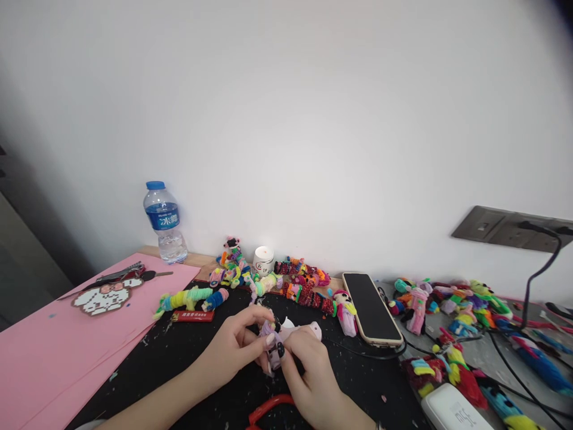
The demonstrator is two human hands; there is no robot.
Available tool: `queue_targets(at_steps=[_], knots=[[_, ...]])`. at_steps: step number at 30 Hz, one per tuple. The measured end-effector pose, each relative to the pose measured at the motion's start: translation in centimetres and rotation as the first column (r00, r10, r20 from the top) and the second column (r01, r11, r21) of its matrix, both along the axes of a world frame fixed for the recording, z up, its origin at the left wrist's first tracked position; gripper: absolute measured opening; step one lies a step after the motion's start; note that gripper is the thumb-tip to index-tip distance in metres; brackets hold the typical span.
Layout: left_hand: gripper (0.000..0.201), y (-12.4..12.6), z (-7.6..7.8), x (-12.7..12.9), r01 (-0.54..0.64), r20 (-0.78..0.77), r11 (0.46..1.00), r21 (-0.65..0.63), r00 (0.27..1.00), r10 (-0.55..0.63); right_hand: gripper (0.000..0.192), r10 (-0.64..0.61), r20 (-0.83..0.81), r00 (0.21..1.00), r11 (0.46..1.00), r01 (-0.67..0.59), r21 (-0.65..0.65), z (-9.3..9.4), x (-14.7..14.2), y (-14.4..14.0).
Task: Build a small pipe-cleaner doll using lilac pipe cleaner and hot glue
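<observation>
From here I see the left hand (235, 346) and the right hand (313, 370) both pinching a little purple toy (274, 357) over the black mat (179, 358), maybe shaping it, so the next squeeze calls for careful fingertips.

A plain white wall (286, 119) is filling the background, rising behind the table (199, 259). The table is showing a wooden rear edge. A grey socket panel (505, 230) is sitting on the wall at right (a black plug (530, 226) is occupying it). Light is fading toward the left.
</observation>
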State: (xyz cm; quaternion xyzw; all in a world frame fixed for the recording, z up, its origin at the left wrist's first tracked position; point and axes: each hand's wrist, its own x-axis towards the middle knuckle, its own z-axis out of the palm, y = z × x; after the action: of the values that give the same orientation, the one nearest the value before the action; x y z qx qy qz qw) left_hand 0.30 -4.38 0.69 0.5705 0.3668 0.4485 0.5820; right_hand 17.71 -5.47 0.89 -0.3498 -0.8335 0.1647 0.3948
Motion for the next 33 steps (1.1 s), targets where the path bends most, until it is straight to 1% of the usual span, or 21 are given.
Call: queue_targets(at_steps=[2, 6, 9, 11, 16, 22, 27, 33], knots=[[0.019, -0.1, 0.1, 0.0, -0.007, -0.041, 1.0, 0.026, 0.999, 0.008, 0.02, 0.043, -0.007, 0.999, 0.999, -0.043, 0.009, 0.4, 0.0, -0.2], [0.021, -0.1, 0.1, -0.2, -0.026, -0.056, 0.999, 0.031, 0.998, 0.028, 0.017, 0.093, -0.018, 0.996, 0.996, -0.093, -0.015, 0.8, 0.2, -0.3], [0.024, 0.0, 0.0, -0.2, -0.073, -0.043, 0.997, 0.024, 0.996, 0.074, 0.02, 0.063, -0.035, 0.997, 0.997, -0.065, -0.045, 0.6, 0.4, -0.4], [0.025, 0.2, 0.0, -0.2, -0.091, -0.004, 0.996, 0.008, 0.996, 0.091, 0.02, 0.031, -0.052, 0.998, 0.998, -0.034, -0.057, 0.4, 0.5, -0.3], [0.028, 0.4, 0.0, -0.2, -0.085, 0.053, 0.995, -0.052, 0.995, 0.088, 0.017, -0.016, -0.041, 0.999, 0.995, 0.012, -0.102, 0.1, 0.4, -0.2], [0.025, 0.3, -0.2, -0.1, -0.056, 0.058, 0.997, -0.06, 0.997, 0.06, 0.02, -0.063, -0.009, 0.998, 0.997, 0.062, -0.034, -0.3, 0.1, 0.3], [0.024, 0.3, -0.1, -0.2, -0.034, 0.075, 0.999, -0.04, 0.997, 0.037, 0.019, -0.059, 0.002, 0.998, 0.998, 0.059, -0.004, -0.4, 0.0, 0.3], [0.024, 0.2, 0.1, -0.2, -0.063, -0.009, 0.998, -0.016, 0.998, 0.063, 0.021, -0.06, 0.013, 0.998, 0.998, 0.06, -0.005, -0.5, 0.0, 0.2]])
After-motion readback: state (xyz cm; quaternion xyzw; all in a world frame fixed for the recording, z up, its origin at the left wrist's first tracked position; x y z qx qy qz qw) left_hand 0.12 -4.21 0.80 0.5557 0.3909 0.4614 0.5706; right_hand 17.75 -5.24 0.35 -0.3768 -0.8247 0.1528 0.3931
